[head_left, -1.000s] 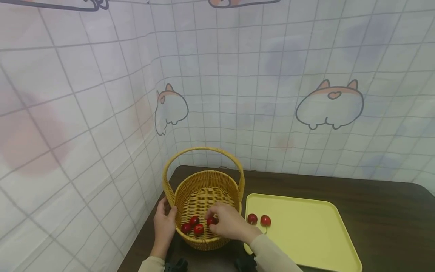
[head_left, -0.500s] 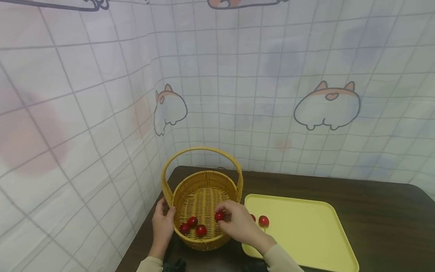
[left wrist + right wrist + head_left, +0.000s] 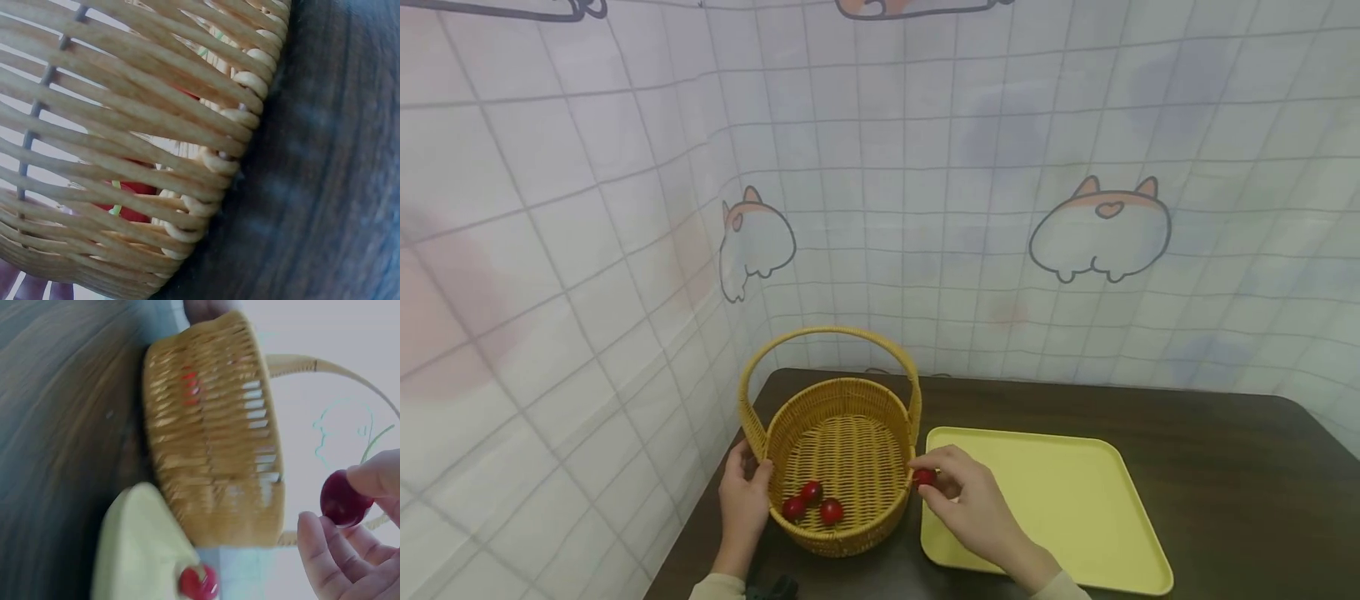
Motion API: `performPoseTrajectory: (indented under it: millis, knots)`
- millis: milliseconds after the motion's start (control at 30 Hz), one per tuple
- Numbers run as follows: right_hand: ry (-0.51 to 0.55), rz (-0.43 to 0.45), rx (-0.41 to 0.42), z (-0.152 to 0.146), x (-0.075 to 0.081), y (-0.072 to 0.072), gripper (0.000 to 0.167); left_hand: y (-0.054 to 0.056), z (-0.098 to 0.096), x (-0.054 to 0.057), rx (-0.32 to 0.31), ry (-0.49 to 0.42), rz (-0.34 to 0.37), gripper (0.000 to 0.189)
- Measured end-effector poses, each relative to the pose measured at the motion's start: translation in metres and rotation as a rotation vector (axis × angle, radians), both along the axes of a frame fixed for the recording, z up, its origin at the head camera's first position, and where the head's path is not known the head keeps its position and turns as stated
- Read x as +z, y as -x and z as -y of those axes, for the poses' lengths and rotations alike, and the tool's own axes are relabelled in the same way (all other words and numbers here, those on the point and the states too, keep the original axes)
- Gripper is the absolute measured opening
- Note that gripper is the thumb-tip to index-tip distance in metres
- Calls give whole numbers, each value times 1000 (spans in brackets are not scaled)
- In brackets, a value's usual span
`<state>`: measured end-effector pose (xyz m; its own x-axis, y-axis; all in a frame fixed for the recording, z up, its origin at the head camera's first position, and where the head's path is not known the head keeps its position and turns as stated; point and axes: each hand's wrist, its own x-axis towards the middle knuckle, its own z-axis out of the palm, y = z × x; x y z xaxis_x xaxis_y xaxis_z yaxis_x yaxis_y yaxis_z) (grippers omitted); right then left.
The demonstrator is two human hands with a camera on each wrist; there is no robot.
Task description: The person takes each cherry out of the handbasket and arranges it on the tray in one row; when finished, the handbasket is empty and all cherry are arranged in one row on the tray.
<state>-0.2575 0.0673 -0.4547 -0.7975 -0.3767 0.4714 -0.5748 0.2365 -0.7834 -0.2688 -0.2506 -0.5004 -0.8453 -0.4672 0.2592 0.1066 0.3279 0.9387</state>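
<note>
My left hand grips the left rim of a round wicker basket with a tall arched handle. Three dark red cherries lie together on the basket floor at its near left; one red cherry shows through the weave in the left wrist view. Just outside the right rim, my right hand pinches another cherry between thumb and fingers, its green stem pointing up. Beneath that hand, a cherry rests on the yellow tray; the hand hides this part of the tray in the head view.
The dark wooden table extends right past the tray. A white grid-patterned curtain with cartoon animals hangs behind it and along the left side. A black strap-like item lies at the near edge by my left wrist.
My right hand has lifted a cherry from inside the basket and carried it right, past the rim to the tray's left edge. My left hand keeps its grip on the basket.
</note>
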Motion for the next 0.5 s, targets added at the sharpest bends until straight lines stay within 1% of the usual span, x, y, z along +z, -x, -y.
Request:
performPoseTrajectory:
  millis: [100,167,233,367,500]
  knots:
    - [3,8,-24,-13,-8,1,30,-1,0,2,4,9,-3,44]
    - [-2,38,-56,-22,-14,2,31,-1,0,3,5,9,-1,44]
    - [-12,71,-95,-30,-18,4,33,0,-1,4,6,11,-1,44]
    - [-47,100,-178,-44,-25,8,37,1,0,3,14,16,-7,44]
    - [-70,118,-254,-60,-29,13,33,4,0,2,10,10,10,43]
